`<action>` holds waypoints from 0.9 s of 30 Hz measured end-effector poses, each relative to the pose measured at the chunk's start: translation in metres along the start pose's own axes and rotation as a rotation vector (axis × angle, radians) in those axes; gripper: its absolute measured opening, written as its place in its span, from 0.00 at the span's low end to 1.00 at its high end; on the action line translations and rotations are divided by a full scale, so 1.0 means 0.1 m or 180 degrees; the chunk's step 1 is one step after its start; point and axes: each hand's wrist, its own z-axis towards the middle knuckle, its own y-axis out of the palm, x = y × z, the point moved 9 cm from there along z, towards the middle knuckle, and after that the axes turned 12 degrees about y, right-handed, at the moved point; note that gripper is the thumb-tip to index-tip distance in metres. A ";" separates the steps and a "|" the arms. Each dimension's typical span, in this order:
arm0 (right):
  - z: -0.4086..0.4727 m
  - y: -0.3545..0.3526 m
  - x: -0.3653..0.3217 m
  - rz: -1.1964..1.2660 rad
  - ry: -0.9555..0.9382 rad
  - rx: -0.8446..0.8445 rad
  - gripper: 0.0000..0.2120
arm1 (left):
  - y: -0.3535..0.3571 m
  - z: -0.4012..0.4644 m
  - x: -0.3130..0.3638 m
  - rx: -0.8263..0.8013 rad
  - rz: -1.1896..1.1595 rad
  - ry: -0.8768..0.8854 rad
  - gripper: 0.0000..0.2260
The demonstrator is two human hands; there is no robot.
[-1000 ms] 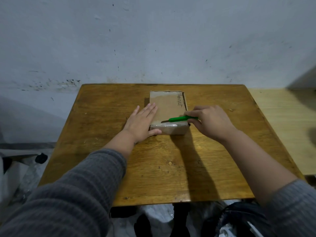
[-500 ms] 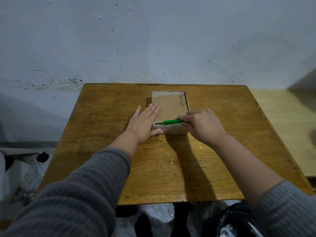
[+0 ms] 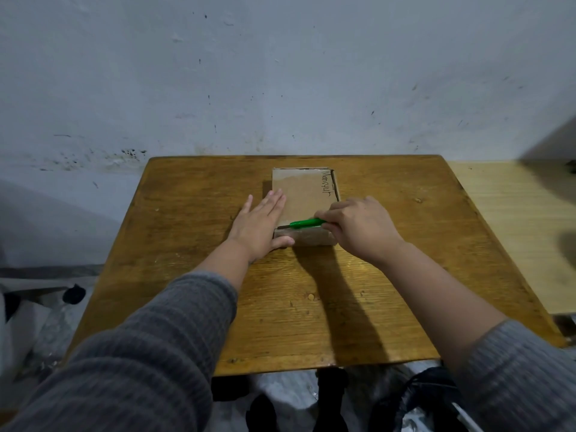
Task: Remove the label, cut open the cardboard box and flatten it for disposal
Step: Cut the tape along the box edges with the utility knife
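Your cardboard box [image 3: 304, 194] lies flat toward the far middle of the wooden surface [image 3: 193, 307], its long sides running away from you and its top face closed, with a line of handwriting along the right edge of that face. Your left hand [image 3: 260, 227] lies flat against the box's left side: the fingers [image 3: 274, 202] are straight and together, their tips resting on the top face near the left edge, while the thumb reaches across the near left corner and touches the front wall. Your right hand [image 3: 361, 229] sits at the near right corner of the box with its fingers curled round the green cutter [image 3: 307, 223], so only the front part of the handle shows past your knuckles. The cutter lies nearly level, pointing left along the near top edge of the box, and its thin dark blade tip meets the cardboard close to the left corner, just beside your left thumb. Both forearms come in from the near edge in grey ribbed sleeves [image 3: 140, 353], pushed back from the wrists. A paler wooden top [image 3: 517, 232] stands just beside the surface on the right, and a scuffed grey wall [image 3: 280, 73] rises behind.
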 end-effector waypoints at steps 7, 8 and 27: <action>-0.01 -0.01 0.06 -0.0274 0.0137 -0.0069 0.16 | -0.02 -0.01 0.01 -0.0059 -0.0059 0.0007 0.42; -0.02 0.00 0.13 -0.0259 0.0208 -0.0114 0.16 | -0.02 -0.02 0.01 -0.0056 -0.0050 0.0008 0.42; -0.11 -0.05 0.45 -0.0422 0.0601 -0.0170 0.16 | 0.02 0.32 0.33 -0.0033 0.0046 0.0368 0.42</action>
